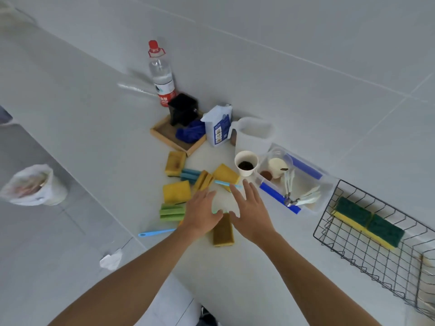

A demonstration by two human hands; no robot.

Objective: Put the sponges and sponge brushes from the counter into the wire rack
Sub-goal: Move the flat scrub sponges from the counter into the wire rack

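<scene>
Several yellow sponges (pixel 176 191) lie scattered on the white counter, with a green sponge brush (pixel 171 211) and a blue sponge brush (pixel 190 174) among them. A brownish sponge (pixel 223 231) lies between my wrists. My left hand (pixel 200 214) and my right hand (pixel 249 212) hover over the pile with fingers spread, holding nothing. The black wire rack (pixel 329 243) stands at the right and holds two green-and-yellow sponges (pixel 367 221).
A clear bin (pixel 327 184) with blue handles holds utensils beside the rack. A paper cup (pixel 246 163), white pitcher (pixel 254 135), white bag (pixel 217 125), wooden tray (pixel 164 135) and bottle (pixel 161 74) stand behind the pile. The counter edge runs at left.
</scene>
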